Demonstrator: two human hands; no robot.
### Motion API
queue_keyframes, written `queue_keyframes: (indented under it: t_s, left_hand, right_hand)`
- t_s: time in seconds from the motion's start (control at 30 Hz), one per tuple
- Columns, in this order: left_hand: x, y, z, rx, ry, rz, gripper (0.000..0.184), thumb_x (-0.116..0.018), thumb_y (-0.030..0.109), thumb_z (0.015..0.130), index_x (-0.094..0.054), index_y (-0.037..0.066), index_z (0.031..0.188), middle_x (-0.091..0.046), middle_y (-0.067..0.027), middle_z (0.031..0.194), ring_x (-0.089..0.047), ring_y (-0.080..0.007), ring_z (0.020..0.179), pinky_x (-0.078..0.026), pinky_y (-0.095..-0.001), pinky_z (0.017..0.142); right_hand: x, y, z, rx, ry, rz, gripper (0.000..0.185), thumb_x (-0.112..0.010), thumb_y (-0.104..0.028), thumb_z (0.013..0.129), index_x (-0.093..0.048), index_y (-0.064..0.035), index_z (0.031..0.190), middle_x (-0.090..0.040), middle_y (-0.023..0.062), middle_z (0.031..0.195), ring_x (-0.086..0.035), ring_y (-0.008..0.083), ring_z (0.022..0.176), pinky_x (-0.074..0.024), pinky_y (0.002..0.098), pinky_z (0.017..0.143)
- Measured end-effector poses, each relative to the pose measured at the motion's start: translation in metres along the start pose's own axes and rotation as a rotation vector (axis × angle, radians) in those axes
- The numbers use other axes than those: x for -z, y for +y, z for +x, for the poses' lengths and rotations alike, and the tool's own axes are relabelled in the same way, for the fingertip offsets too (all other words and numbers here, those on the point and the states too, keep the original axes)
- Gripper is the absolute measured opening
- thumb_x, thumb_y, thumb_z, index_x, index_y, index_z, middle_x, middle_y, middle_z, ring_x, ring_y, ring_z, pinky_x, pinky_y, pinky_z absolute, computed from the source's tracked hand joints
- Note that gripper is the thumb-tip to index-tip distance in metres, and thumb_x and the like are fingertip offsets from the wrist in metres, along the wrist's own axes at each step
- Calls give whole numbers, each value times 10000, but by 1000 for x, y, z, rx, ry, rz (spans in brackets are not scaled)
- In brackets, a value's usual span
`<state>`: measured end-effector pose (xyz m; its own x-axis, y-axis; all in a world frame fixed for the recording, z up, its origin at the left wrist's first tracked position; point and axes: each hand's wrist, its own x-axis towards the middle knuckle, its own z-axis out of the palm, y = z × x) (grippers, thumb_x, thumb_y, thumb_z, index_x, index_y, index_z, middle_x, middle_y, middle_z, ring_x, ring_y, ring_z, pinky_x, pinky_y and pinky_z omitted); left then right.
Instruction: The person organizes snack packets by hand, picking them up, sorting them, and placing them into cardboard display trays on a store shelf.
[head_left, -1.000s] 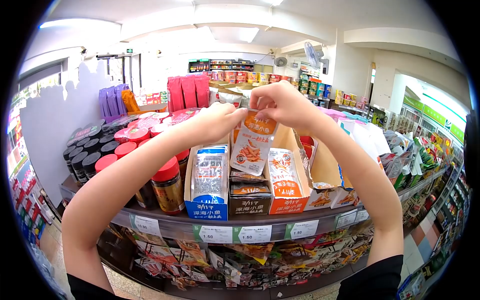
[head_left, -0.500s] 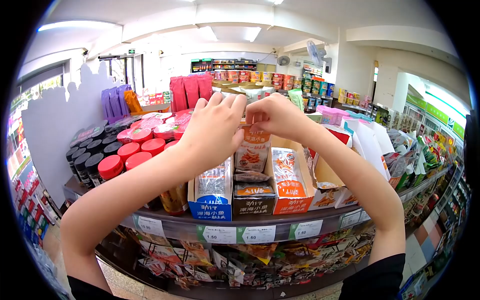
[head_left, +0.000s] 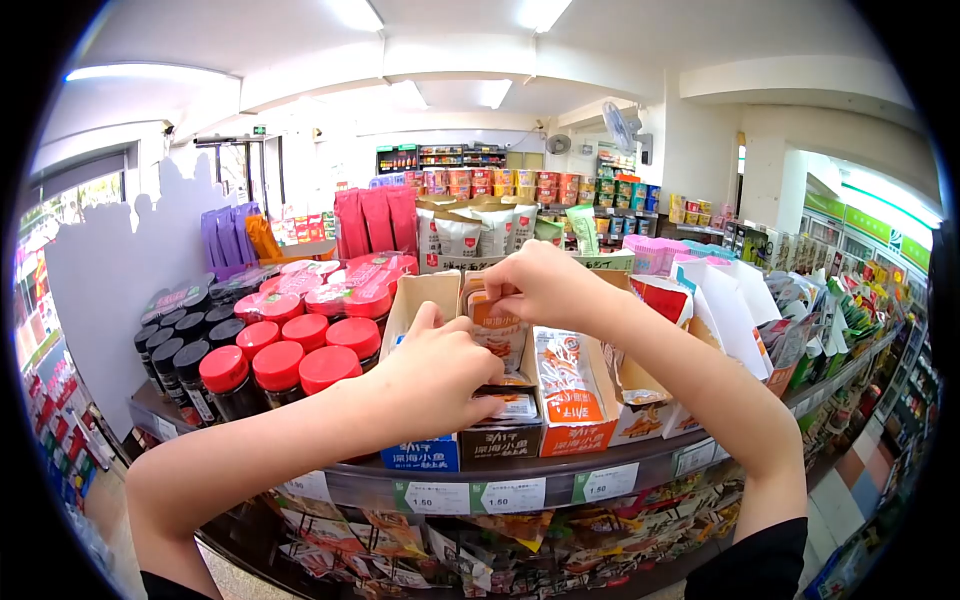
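My right hand pinches the top of an orange snack packet, which stands upright in the dark open-topped box. Just in front of it, my left hand reaches into the same box from the left. Its thumb and fingers are apart and lie against the packets there; the fingertips are partly hidden. A blue box sits to the left, mostly covered by my left hand and wrist. On the right is an orange box holding an orange and white packet.
Jars with red lids and black-lidded jars crowd the shelf on the left. Price tags line the shelf edge. Upright white bags stand behind the boxes. Further open cartons stand to the right.
My left hand has come down from the packet's top to the front of the dark box. My right hand stays on the packet, which sits lower in the box. The view has tilted upward.
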<state>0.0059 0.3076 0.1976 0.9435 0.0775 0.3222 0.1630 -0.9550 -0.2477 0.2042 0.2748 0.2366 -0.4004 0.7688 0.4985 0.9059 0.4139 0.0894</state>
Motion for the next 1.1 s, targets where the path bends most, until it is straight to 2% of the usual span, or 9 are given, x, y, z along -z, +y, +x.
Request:
queue_keyframes:
  t_s: [0.3,0.4,0.6,0.63,0.67,0.73,0.77,1.0,1.1]
  left_hand:
    - [-7,-11,29,-111,61,131,157,-700,244,697,-676,105,768,-620,-51,738,-539,-223,947,-321,-413,848]
    - [-13,-3,36,-71,-54,227,113,-694,203,690,-678,100,733,-613,-47,719,-535,-226,957,-323,-414,861]
    - [-10,-10,37,11,74,153,68,-710,153,701,-689,107,746,-623,-75,844,-525,-251,939,-324,-411,860]
    - [2,-6,36,125,64,139,113,-739,170,690,-707,115,784,-620,-83,905,-523,-258,924,-320,-411,848]
    - [10,-16,37,44,73,26,184,-760,180,683,-722,103,846,-633,-85,851,-540,-257,890,-314,-403,838]
    - [25,-25,41,137,-53,-87,227,-762,184,691,-721,80,889,-634,-100,776,-559,-263,833,-307,-391,828]
    - [24,-32,40,110,2,-88,236,-757,197,706,-719,66,900,-624,-112,718,-571,-263,790,-302,-376,821]
    - [19,-24,33,102,-187,-74,157,-713,247,781,-718,119,872,-650,-22,757,-575,-200,853,-296,-405,866]
    - [16,-6,24,46,-226,-34,217,-673,316,823,-707,102,833,-654,-36,758,-580,-224,834,-307,-415,860]
  right_hand:
    - [0,0,2,-59,-34,-4,55,-655,-93,685,-638,-40,687,-631,132,654,-627,306,657,-495,398,620]
    - [1,0,2,-59,-32,-18,76,-651,-103,687,-629,-32,672,-628,135,652,-623,313,654,-496,397,623]
    - [6,9,-4,-47,-82,194,120,-642,4,714,-678,10,828,-668,156,739,-664,254,680,-520,319,669]
    - [5,13,-3,-38,-67,200,126,-644,16,714,-677,15,835,-671,154,742,-667,245,687,-521,313,673]
    - [3,18,-2,-28,-51,208,132,-646,27,714,-677,21,842,-674,152,745,-671,235,693,-523,306,676]
    - [2,22,0,-48,-22,202,132,-654,36,712,-675,25,842,-679,144,749,-674,220,701,-524,296,679]
    - [1,24,1,-75,-10,187,125,-661,33,710,-674,24,835,-681,139,749,-675,214,703,-524,293,677]
    - [-4,24,6,-146,-10,111,138,-744,-65,671,-668,-15,775,-668,105,722,-659,212,675,-518,308,655]
    - [-2,23,5,-171,-37,47,181,-767,-113,654,-659,-24,768,-650,96,757,-648,218,712,-510,332,673]
